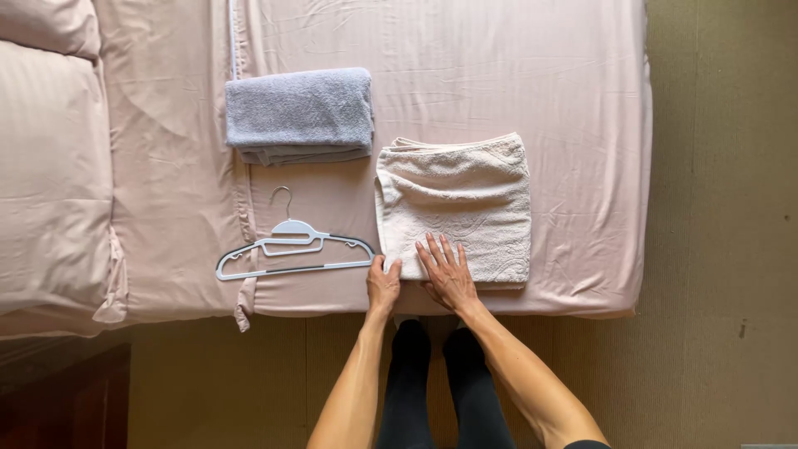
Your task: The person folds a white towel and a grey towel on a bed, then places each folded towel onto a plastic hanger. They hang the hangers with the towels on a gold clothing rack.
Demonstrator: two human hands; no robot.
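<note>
Two hands pressed on the cream towel (455,208), folded near the bed (582,100) edge. Left hand (383,284) pinched its corner at 7 o'clock; right hand (449,273) lay flat, fingers wide. One hard tug might have undone the fold or bumped the hanger (293,249) at 9 o'clock.
</note>
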